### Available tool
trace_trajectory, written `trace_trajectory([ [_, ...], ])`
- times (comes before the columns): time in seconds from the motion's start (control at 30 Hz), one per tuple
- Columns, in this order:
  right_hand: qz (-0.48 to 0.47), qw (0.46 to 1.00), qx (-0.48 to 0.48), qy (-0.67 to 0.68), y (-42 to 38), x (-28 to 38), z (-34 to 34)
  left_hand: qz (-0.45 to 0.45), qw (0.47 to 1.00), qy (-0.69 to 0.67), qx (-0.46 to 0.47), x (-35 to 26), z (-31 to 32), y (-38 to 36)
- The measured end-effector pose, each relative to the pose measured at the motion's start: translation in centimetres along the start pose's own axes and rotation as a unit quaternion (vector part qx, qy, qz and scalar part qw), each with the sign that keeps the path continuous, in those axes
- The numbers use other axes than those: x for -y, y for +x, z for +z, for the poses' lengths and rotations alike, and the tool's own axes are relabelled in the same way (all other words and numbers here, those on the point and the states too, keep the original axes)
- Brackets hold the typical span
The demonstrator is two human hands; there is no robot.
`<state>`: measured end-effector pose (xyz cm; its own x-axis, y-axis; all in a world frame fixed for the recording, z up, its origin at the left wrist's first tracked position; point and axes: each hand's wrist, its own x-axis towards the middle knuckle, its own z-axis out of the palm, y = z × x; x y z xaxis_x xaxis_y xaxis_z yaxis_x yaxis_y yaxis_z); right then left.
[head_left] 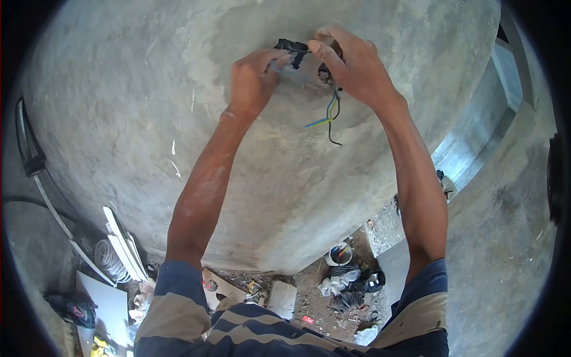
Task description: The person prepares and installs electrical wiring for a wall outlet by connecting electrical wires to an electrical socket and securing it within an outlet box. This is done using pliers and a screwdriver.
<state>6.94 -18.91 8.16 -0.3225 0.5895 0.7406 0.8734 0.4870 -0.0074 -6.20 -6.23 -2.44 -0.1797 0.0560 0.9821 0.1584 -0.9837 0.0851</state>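
High on the grey plastered wall, both my hands work at a ragged dark opening. My left hand is at its left edge, fingers closed and slightly blurred; a bluish thin piece shows by the fingertips. My right hand is on the other side, thumb and index finger pinched together. A thin dark strand seems to run to these fingertips, but I cannot make out what they hold. Below my right hand is a second broken hole, partly covered. Blue, yellow-green and black wires hang down from it.
Far below on the floor stand a white bucket with tools and several plastic bags. White trunking strips and a coil of cable lean at the lower left. An opening beyond the wall's edge is at right.
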Motion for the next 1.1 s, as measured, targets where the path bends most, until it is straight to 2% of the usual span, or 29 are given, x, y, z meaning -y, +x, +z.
trace_trajectory([
  [0.07, -0.045, 0.991, 0.019, -0.125, 1.2, -2.2, -0.1, 0.011, 1.000, 0.012, -0.002, 0.3, -0.2, -0.3],
  [0.1, -0.047, 0.990, 0.017, -0.128, 1.9, -2.7, -0.3, 0.022, 0.999, 0.027, -0.005, 0.6, -0.2, -0.3],
  [0.17, -0.127, 0.946, 0.050, -0.296, 3.3, -3.5, -0.5, 0.039, 0.997, 0.058, -0.014, 1.3, 0.1, -0.5],
  [0.3, -0.154, 0.927, 0.045, -0.340, 5.8, -3.8, -1.4, 0.048, 0.992, 0.117, -0.025, 2.8, -0.6, -1.9],
  [0.37, -0.120, 0.933, 0.087, -0.327, 6.0, -3.2, -2.0, 0.052, 0.991, 0.116, -0.040, 3.4, -0.4, -2.1],
  [0.5, -0.120, 0.931, 0.086, -0.335, 5.0, -3.1, -2.0, 0.085, 0.986, 0.120, -0.075, 3.9, 0.1, -2.4],
  [0.6, -0.069, 0.956, 0.098, -0.268, 2.0, -1.2, -1.3, 0.091, 0.989, 0.090, -0.066, 4.3, -0.3, -3.0],
  [0.67, 0.009, 0.980, 0.196, -0.031, 0.4, -0.6, -0.3, 0.085, 0.989, 0.097, -0.077, 2.8, -0.4, -2.0],
  [0.73, -0.003, 0.975, 0.221, 0.027, -0.4, -1.6, 1.6, 0.082, 0.988, 0.101, -0.087, 2.0, 0.0, -2.3],
  [0.77, -0.023, 0.968, 0.238, 0.074, -0.6, -1.9, 2.4, 0.096, 0.989, 0.095, -0.057, 2.1, 0.2, -2.6],
  [0.8, -0.027, 0.968, 0.236, 0.074, -0.6, -1.8, 2.8, 0.113, 0.989, 0.089, -0.031, 2.3, 0.4, -2.6],
  [0.9, -0.027, 0.971, 0.229, 0.059, 0.4, -1.3, 2.9, 0.125, 0.988, 0.065, -0.062, 3.2, 0.7, -2.7],
  [0.97, 0.048, 0.993, 0.096, 0.043, 1.8, -1.8, 2.4, 0.111, 0.989, 0.051, -0.086, 3.3, 1.0, -3.0],
  [1.0, 0.045, 0.994, 0.094, 0.042, 2.7, -2.5, 2.6, 0.095, 0.989, 0.034, -0.105, 3.4, 1.0, -2.9],
  [1.03, -0.099, 0.992, 0.024, -0.071, 3.5, -3.3, 3.0, 0.095, 0.989, 0.034, -0.106, 3.5, 1.0, -2.8],
  [1.07, -0.238, 0.953, -0.045, -0.182, 3.9, -4.1, 3.4, 0.098, 0.988, 0.026, -0.119, 3.6, 1.0, -2.7],
  [1.1, -0.238, 0.953, -0.041, -0.182, 3.7, -3.7, 3.9, 0.100, 0.986, 0.017, -0.131, 3.6, 1.0, -2.8],
])
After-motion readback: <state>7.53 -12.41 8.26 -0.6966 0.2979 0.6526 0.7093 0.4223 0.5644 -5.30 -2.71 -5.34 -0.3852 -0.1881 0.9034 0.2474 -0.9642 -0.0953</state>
